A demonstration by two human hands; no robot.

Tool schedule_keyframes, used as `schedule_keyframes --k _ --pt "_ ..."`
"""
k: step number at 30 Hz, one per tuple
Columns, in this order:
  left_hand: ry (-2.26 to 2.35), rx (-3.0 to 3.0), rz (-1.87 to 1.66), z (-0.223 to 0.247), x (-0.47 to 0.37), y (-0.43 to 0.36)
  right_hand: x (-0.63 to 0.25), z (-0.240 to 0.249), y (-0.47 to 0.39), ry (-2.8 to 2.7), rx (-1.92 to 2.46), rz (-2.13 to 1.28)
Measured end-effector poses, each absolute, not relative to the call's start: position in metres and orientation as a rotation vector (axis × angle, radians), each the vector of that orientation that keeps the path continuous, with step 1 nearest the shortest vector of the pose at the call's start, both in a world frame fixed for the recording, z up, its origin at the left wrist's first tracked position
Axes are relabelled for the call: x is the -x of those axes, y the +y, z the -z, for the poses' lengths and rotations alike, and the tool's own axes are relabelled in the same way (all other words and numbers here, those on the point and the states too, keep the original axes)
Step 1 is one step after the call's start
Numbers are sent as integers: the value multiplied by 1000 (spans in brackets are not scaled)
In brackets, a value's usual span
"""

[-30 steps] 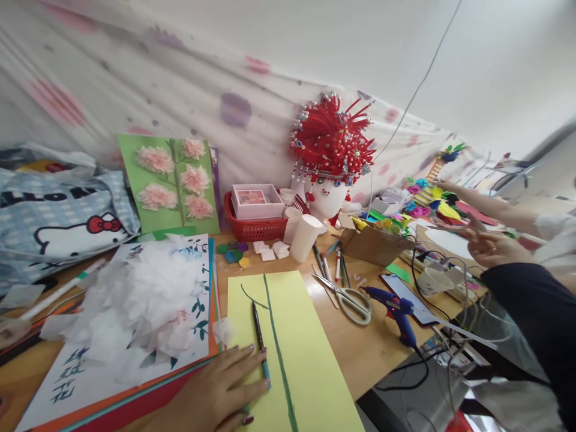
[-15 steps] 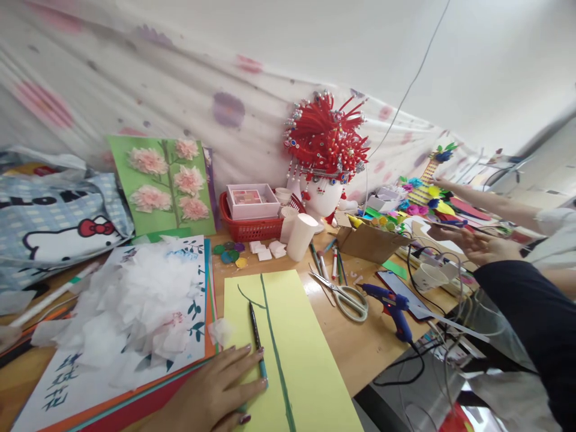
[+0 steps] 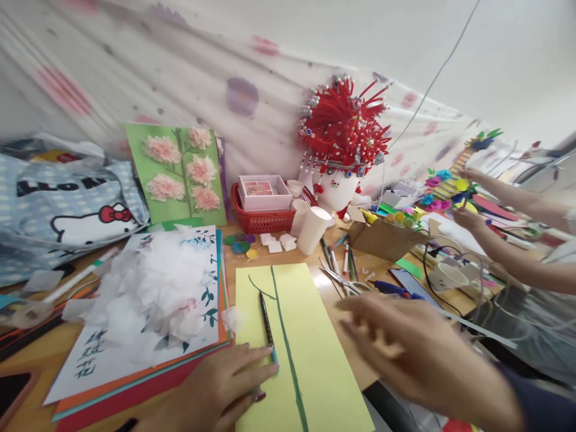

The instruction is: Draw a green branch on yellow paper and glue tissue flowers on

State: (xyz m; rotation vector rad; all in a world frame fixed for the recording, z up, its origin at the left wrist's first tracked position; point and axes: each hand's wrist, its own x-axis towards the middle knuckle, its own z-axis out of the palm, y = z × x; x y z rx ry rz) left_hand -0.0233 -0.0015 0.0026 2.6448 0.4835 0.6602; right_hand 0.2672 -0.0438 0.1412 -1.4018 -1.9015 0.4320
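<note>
The left hand (image 3: 225, 381) lies on the yellow paper (image 3: 326, 375), which goes from the middle of the table (image 3: 315, 268) down to its near edge. Its fingers are a little spread, flat, and they rest across the pen (image 3: 266, 318) without gripping it. The right hand (image 3: 418, 348) is in the air by the right part of the table's near edge; its fingers are loosely bent with some gap. I see nothing in them, but the hand is blurred.

In my judgement, the step in hand is to keep the paper and pen steady while the right hand is free. To do it well, the left palm should press gently, so that the sheet does not turn at the table's edge. The pen points at the thin curved branch (image 3: 252, 285), so it is better not to let it roll over this or the thick green line (image 3: 287, 348); I cannot tell if it is capped. The right hand should keep clear of the scissors (image 3: 348, 283) and the glue gun (image 3: 396, 288), since a hot nozzle is possible. The loose tissue piece (image 3: 234, 318) by the paper's left edge is best left flat
</note>
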Motion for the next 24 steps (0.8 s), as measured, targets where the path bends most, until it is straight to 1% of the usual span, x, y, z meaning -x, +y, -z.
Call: schedule_keyframes --k 2,4,7,9,11,14,18,21,24 --pt "432 -2631 -658 -4 22 -2 -236 -117 -20 -2354 1528 -293" --pt "396 -2606 -631 -6 21 -2 -205 -87 4 -2557 1722 -170" --pt "388 -2553 -600 -10 20 -4 -173 -53 26 -2664 1878 -94" --pt "405 -2541 -569 -11 19 -5 -168 -45 30 -2697 1919 -120" --pt "431 -2571 -531 -12 18 -4 -176 -48 33 -2698 1851 -217" --pt "517 -2650 -471 -9 17 -1 -203 -62 43 -2455 1509 -525" --pt "590 -2726 -457 -3 17 2 -239 -76 62 -1606 1226 -1105" --pt "601 -2761 -507 4 14 1 -251 -74 70 -1204 1139 -1284" --pt "605 -2761 -572 11 10 -1 -251 -62 70 -1115 1123 -1333"
